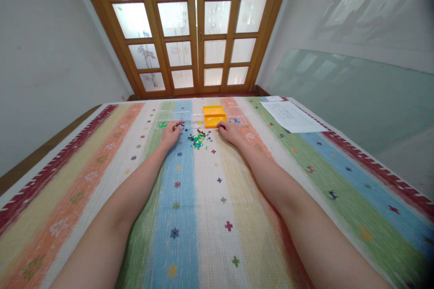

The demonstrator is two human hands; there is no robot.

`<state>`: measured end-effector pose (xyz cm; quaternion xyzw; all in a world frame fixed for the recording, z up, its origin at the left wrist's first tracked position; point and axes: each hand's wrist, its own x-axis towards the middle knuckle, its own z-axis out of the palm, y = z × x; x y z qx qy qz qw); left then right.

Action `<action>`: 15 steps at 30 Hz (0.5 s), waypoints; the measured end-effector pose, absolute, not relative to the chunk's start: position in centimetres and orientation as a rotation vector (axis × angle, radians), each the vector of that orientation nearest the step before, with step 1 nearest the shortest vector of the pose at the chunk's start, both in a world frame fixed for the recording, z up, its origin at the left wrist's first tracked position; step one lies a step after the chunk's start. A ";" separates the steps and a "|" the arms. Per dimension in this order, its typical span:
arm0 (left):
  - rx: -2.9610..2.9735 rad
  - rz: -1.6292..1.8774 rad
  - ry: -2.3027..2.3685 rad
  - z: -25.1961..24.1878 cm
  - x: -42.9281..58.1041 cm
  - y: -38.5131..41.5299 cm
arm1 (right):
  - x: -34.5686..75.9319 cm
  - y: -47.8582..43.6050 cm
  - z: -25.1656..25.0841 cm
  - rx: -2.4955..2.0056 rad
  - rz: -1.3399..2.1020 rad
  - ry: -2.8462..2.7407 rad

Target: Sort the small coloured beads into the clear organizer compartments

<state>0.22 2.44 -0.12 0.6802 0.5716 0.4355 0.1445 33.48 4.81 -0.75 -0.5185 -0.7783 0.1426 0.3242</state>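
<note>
A small pile of tiny coloured pieces (198, 140), mostly green, blue, yellow and dark brown, lies loose on the cloth between my hands. My left hand (172, 133) is left of it, at the front of a clear plastic box (174, 112), its fingers drawn together near some dark pieces. Green pieces (162, 124) lie in that box's left part. On the other side, my right hand (229, 132) has its fingertips pinched at the front right corner of an open yellow box (214, 110). What either pinch holds, if anything, is too small to make out.
Another clear box (197, 116) with yellow pieces stands left of the yellow one. Blue pieces (234, 121) lie in a clear box to its right. Printed paper (292, 116) rests at the back right of the striped tablecloth (176, 167). Wooden glazed doors (200, 40) stand behind.
</note>
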 end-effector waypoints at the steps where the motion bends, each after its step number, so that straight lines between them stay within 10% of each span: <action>1: 1.945 1.268 1.649 -0.2 0.1 2.6 | 33.5 4.8 -0.7 -1.359 0.377 -2.043; 15: 2.442 0.831 1.516 -0.1 1.0 1.2 | 33.4 4.5 -0.3 -1.362 0.380 -2.058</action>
